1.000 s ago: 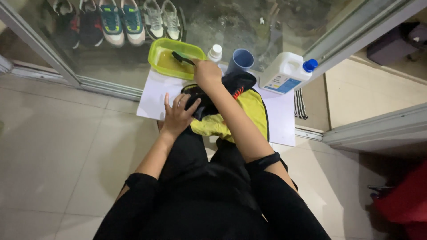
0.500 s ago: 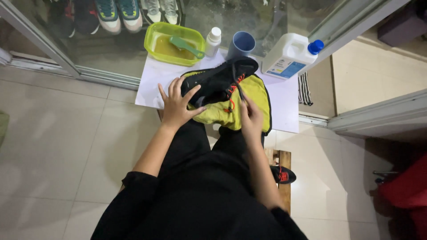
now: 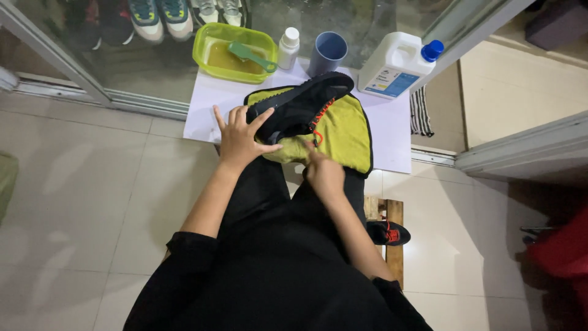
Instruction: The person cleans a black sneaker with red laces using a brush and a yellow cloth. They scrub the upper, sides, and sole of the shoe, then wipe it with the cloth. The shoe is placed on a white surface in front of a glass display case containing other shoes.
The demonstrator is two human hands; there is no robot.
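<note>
Head view is showing a person sitting with a black shoe (image 3: 300, 110) lying on a yellow-green cloth (image 3: 343, 132) across the knees, at the near edge of a white sheet (image 3: 392, 147). Left hand (image 3: 239, 140) is pressing spread fingers flat on the heel end, steadying rather than gripping. Right hand (image 3: 323, 173) is pinching closed at the red lace (image 3: 317, 125); exactly what the fingertips are holding I cannot tell. Judging by this, the lace is being worked on while scrubbing is paused, with most of the lace appearing to sit threaded in the shoe.

A green brush (image 3: 250, 54) is lying in the green tub (image 3: 208, 64) of yellowish liquid at the far left. Beside it are standing a small white bottle (image 3: 286, 48), a blue cup (image 3: 327, 54) and a white jug (image 3: 395, 73). A second black shoe (image 3: 387, 233) is waiting near the right. Nothing is blocking the hands.
</note>
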